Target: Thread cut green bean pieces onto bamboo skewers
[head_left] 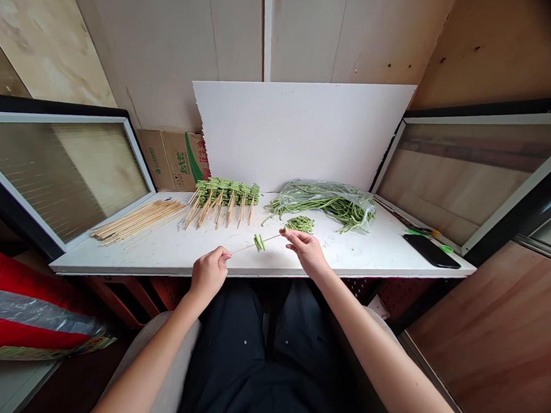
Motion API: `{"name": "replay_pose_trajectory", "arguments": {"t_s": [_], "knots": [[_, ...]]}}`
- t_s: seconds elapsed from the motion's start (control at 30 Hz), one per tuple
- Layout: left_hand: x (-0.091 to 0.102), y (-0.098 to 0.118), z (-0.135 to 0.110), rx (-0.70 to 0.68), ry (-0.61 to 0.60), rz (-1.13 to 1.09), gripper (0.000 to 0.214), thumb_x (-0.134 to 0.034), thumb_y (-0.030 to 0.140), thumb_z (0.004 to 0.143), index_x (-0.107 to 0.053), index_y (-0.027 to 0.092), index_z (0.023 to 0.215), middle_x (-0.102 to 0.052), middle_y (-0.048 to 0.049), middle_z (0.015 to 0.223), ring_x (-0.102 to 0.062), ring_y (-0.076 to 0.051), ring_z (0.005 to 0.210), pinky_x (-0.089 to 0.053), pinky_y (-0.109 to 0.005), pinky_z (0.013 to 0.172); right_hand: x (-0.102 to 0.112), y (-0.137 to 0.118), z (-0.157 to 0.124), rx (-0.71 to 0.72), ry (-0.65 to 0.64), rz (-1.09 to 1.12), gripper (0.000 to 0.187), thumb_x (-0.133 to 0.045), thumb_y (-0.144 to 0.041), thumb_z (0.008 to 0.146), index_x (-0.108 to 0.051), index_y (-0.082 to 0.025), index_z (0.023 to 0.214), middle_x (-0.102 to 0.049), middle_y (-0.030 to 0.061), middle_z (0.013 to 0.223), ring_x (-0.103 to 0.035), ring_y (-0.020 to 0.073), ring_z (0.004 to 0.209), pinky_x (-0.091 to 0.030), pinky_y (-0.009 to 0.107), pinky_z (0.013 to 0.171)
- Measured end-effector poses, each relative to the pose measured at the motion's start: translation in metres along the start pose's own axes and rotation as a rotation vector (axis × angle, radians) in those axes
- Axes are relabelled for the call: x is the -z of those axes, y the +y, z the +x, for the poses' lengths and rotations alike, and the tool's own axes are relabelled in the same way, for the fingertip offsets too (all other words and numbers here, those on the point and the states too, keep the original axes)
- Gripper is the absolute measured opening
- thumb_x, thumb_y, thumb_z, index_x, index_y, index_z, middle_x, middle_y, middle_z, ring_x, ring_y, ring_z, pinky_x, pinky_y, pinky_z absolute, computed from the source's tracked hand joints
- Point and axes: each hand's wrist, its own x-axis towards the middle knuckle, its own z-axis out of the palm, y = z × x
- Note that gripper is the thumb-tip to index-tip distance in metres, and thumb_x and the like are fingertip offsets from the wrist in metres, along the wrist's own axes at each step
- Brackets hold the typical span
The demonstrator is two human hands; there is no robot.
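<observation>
My left hand (pixel 209 273) is closed round one end of a thin wooden skewer (pixel 245 247), held above the front of the white table. A few short green bean pieces (pixel 259 242) sit side by side on the skewer, past its middle. At the other end, my right hand (pixel 305 249) pinches a small green bean piece (pixel 285 229) against the tip. Just behind that hand lies a small heap of cut bean pieces (pixel 300 223). Further left, finished bean skewers (pixel 228 193) are stacked with their sticks pointing towards me.
Bare skewers (pixel 137 220) lie in a bundle at the left. A clear plastic bag (pixel 325 194) of long green beans stands at the back right. A black phone (pixel 431 251) rests near the right edge, by scissors (pixel 417 227). A cardboard box (pixel 174 157) is behind the table.
</observation>
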Motion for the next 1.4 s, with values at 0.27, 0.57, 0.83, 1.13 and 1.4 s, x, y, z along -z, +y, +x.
{"name": "replay_pose_trajectory", "arguments": {"t_s": [0.27,0.57,0.83,1.13,1.4], "knots": [[0.000,-0.005,0.002,0.010,-0.109,-0.074,0.023,-0.047,0.012,0.086,-0.067,0.024,0.084,-0.076,-0.0022,0.080,-0.071,-0.021,0.076,-0.047,-0.029,0.071,-0.007,-0.006,-0.006,0.088,0.033,-0.060,0.037,-0.089,-0.055,0.073,-0.084,-0.026,0.094,-0.077,0.0072,0.124,-0.066,0.0315,0.121,-0.053,0.041,0.095],[-0.003,-0.005,0.000,-0.034,-0.209,-0.158,0.023,-0.046,0.006,0.078,-0.062,0.022,0.077,-0.071,-0.0007,0.076,-0.063,-0.017,0.066,-0.043,-0.026,0.066,-0.012,-0.020,-0.012,0.222,-0.017,-0.136,0.037,-0.085,-0.057,0.077,-0.083,-0.023,0.093,-0.075,0.0093,0.115,-0.066,0.0282,0.112,-0.055,0.036,0.081],[-0.007,-0.001,-0.002,-0.066,-0.192,-0.171,0.021,-0.046,0.008,0.080,-0.060,0.022,0.074,-0.066,0.0002,0.069,-0.057,-0.017,0.061,-0.041,-0.026,0.064,-0.013,-0.016,-0.013,0.243,-0.024,-0.138,0.036,-0.084,-0.057,0.079,-0.081,-0.023,0.089,-0.074,0.0095,0.111,-0.067,0.0258,0.106,-0.055,0.034,0.079],[0.001,0.017,-0.002,-0.087,-0.144,-0.209,0.022,-0.048,0.010,0.088,-0.066,0.022,0.081,-0.070,-0.0011,0.075,-0.063,-0.018,0.067,-0.044,-0.027,0.069,-0.033,-0.013,-0.028,0.220,-0.127,-0.090,0.032,-0.088,-0.054,0.077,-0.081,-0.024,0.083,-0.076,0.0098,0.106,-0.068,0.0288,0.110,-0.056,0.038,0.083],[0.003,0.016,0.000,-0.027,-0.131,-0.181,0.025,-0.049,0.013,0.093,-0.072,0.023,0.090,-0.071,-0.0013,0.073,-0.064,-0.019,0.064,-0.043,-0.029,0.066,-0.022,-0.010,-0.021,0.109,-0.149,-0.117,0.031,-0.088,-0.052,0.077,-0.081,-0.024,0.089,-0.078,0.0084,0.112,-0.067,0.0287,0.112,-0.054,0.039,0.088]]}}
